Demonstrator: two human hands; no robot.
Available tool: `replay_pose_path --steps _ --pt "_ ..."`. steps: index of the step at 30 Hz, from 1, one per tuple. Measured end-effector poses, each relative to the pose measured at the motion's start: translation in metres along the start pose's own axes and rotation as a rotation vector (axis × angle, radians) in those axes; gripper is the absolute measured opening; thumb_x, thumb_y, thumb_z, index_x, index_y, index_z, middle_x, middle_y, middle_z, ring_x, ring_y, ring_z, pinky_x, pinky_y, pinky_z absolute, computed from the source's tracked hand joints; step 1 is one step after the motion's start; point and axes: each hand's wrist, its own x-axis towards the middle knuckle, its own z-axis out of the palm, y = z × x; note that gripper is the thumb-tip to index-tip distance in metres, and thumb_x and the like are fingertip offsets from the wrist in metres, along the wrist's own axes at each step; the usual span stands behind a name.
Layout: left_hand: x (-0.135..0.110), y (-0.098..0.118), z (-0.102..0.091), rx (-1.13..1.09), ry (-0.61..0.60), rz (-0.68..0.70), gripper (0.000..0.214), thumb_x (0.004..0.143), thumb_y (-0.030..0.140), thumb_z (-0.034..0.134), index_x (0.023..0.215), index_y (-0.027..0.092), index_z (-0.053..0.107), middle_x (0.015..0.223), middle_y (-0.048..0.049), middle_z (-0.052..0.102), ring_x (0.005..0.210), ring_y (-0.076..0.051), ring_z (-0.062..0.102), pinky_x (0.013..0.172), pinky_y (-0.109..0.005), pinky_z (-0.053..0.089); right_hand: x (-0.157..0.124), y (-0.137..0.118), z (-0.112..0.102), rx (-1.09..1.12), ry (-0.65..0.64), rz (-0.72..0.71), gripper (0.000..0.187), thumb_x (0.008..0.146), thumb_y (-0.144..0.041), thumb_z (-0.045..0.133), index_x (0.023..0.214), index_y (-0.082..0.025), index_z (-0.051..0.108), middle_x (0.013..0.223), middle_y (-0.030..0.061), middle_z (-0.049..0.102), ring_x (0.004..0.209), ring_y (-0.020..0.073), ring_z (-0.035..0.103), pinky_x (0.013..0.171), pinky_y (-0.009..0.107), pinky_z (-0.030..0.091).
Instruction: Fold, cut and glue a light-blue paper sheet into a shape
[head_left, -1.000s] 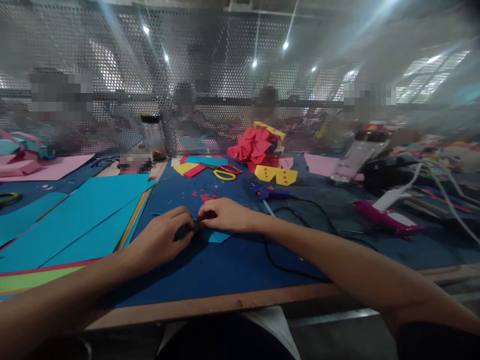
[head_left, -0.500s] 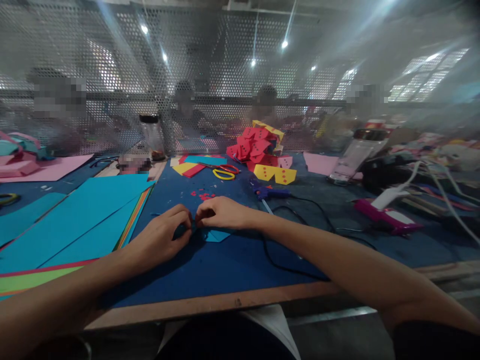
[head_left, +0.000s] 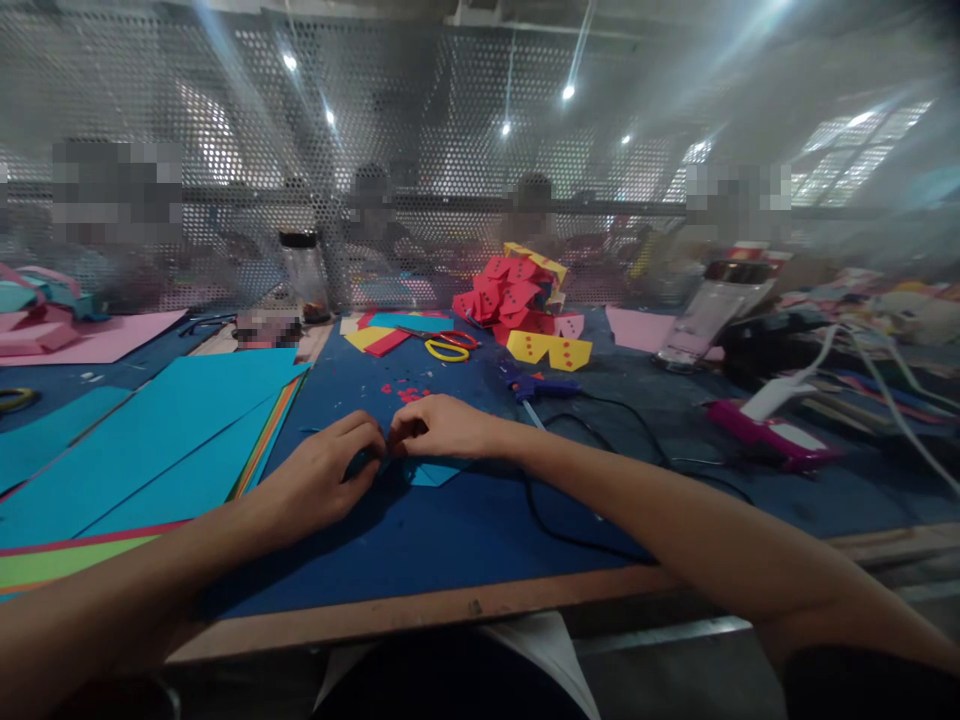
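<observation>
Both our hands meet at the middle of a blue tabletop (head_left: 420, 540), bent over a small folded piece of blue paper (head_left: 433, 473). Our left hand (head_left: 330, 468) curls in from the left, thumb and fingers pinched nearly together on the paper. Our right hand (head_left: 442, 428) arches over it, thumb and forefinger closed in a loose ring and nipping its edge; the exact contact is hidden by our fingers. The paper's folded part shows beneath our right palm. Just beyond lie red paper scraps (head_left: 412, 394), then yellow-and-red-handled scissors (head_left: 450, 346). Farther back we see a heap of red folded papers (head_left: 506, 290) and a dotted yellow piece (head_left: 549, 350). A blue glue gun (head_left: 541, 385) rests near our right wrist; large blue sheets (head_left: 165, 430) lie left of us.
</observation>
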Motion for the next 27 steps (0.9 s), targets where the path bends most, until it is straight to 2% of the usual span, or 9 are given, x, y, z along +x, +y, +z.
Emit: replay_pose_path --steps 8,18,27 --pt "-0.001 -0.009 -0.002 0.019 -0.024 0.112 0.014 0.096 0.019 0.047 0.099 0.021 0.061 0.105 -0.0047 0.060 0.092 -0.018 0.061 0.080 -0.032 0.049 0.001 0.002 0.000 0.001 0.001 0.003 0.020 0.079 -0.016 0.063 0.096 -0.017 0.074 0.085 0.0003 0.072 0.076 0.0132 0.062 0.064 0.021 0.039" --pt "-0.003 -0.018 -0.004 0.036 -0.051 0.204 0.022 0.098 0.013 0.042 0.108 0.021 0.061 0.106 -0.0059 0.063 0.094 -0.017 0.063 0.081 -0.029 0.051 0.001 0.003 0.002 0.019 0.032 0.012 0.017 0.079 -0.020 0.067 0.093 -0.018 0.075 0.079 -0.0007 0.071 0.073 0.0130 0.062 0.062 0.021 0.039" --pt "-0.002 -0.020 -0.007 0.039 -0.047 0.234 0.018 0.098 0.019 0.046 0.100 0.022 0.064 0.102 -0.0042 0.066 0.090 -0.016 0.066 0.078 -0.028 0.051 -0.001 0.000 0.000 0.015 0.010 0.019 0.016 0.080 -0.020 0.066 0.093 -0.017 0.074 0.080 -0.0003 0.070 0.074 0.0128 0.061 0.063 0.021 0.040"
